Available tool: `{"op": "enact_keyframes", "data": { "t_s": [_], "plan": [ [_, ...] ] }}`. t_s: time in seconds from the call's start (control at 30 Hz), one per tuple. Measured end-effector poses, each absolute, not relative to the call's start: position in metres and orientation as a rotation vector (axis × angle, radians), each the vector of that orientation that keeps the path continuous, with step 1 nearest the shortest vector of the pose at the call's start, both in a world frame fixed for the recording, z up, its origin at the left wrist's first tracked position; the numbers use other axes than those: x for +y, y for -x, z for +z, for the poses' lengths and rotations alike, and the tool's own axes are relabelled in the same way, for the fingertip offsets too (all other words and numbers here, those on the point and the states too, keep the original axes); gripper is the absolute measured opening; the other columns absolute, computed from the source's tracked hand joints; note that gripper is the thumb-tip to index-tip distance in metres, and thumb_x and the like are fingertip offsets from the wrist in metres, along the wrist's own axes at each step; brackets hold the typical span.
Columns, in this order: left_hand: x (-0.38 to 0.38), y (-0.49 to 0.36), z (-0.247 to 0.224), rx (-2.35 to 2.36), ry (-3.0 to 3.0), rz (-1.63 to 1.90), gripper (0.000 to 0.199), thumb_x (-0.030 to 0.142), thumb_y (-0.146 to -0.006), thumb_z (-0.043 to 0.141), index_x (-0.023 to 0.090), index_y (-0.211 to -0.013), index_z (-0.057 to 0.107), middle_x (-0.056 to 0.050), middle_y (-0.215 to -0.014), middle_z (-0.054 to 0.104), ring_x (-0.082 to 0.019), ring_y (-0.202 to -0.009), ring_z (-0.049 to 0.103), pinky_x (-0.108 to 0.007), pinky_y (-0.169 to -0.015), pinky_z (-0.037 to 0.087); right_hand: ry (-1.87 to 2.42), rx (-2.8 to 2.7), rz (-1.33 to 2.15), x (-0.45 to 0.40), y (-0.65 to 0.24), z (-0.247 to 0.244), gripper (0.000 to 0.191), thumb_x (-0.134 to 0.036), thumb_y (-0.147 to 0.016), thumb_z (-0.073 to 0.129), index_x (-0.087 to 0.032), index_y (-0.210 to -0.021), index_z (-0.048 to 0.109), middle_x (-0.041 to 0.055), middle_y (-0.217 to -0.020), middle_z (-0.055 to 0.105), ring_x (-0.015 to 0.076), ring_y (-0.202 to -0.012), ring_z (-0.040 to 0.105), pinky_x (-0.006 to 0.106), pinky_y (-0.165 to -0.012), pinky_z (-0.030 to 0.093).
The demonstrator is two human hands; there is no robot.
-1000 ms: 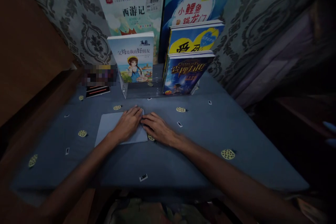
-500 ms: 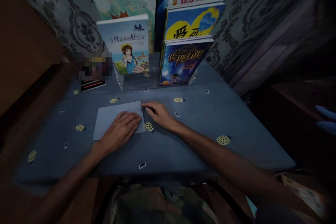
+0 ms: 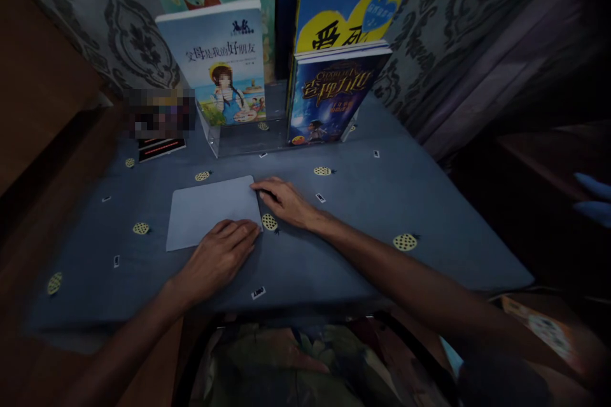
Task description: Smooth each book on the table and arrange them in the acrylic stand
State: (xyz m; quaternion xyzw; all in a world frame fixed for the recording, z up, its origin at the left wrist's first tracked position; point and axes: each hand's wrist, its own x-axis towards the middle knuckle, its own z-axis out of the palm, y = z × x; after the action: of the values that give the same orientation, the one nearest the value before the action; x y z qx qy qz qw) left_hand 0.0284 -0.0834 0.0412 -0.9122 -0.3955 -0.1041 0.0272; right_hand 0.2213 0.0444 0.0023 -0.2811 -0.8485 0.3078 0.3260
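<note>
A thin, pale, flat rectangular piece [image 3: 205,213], perhaps paper or a slim booklet, lies on the patterned blue tablecloth [image 3: 344,280]. I cannot tell which it is. My left hand [image 3: 226,251] rests over its near right corner, fingers stretched out and lying close together. At the far right corner, my right hand [image 3: 284,200] touches the edge with its outstretched index finger. The thumb sits below that finger with a gap between them, and the other fingers curl under.
Behind the piece, a clear acrylic stand [image 3: 238,145] holds a light-blue book [image 3: 222,70] and a dark-blue book [image 3: 334,98]. A yellow-and-blue book [image 3: 353,9] stands behind the latter. A partly blurred dark item [image 3: 162,147] lies at the back left. Patterned curtains [image 3: 128,25] hang behind.
My left hand has slid nearer to me and slightly right, from the middle of the pale piece to its near right corner. My right hand stays at the far corner. The view has tilted down slightly.
</note>
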Motion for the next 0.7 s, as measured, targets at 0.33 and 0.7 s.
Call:
{"op": "enact_keyframes", "data": {
  "t_s": [0.33, 0.7],
  "plan": [
    [-0.051, -0.037, 0.043, -1.363, 2.733, -0.213, 0.035, 0.021, -0.105, 0.035, 0.014, -0.129, 0.059, -0.012, -0.124, 0.067, -0.024, -0.112, 0.063, -0.039, -0.092, 0.047, 0.761, -2.177, 0.855, 0.045, -0.223, 0.003, 0.035, -0.016, -0.097, 0.044, -0.020, -0.124, 0.067, 0.0089, -0.115, 0.071, 0.0209, -0.108, 0.064, 0.040, -0.095, 0.052],
    [0.000, -0.030, 0.034, -1.546, 2.605, -0.258, 0.038, 0.025, -0.104, 0.035, 0.014, -0.131, 0.059, -0.015, -0.130, 0.063, -0.026, -0.114, 0.061, -0.041, -0.093, 0.048, 0.810, -2.094, 0.803, 0.047, -0.222, -0.001, 0.037, -0.014, -0.098, 0.043, -0.021, -0.127, 0.065, 0.0081, -0.115, 0.071, 0.0209, -0.108, 0.063, 0.041, -0.098, 0.050]
  ]
}}
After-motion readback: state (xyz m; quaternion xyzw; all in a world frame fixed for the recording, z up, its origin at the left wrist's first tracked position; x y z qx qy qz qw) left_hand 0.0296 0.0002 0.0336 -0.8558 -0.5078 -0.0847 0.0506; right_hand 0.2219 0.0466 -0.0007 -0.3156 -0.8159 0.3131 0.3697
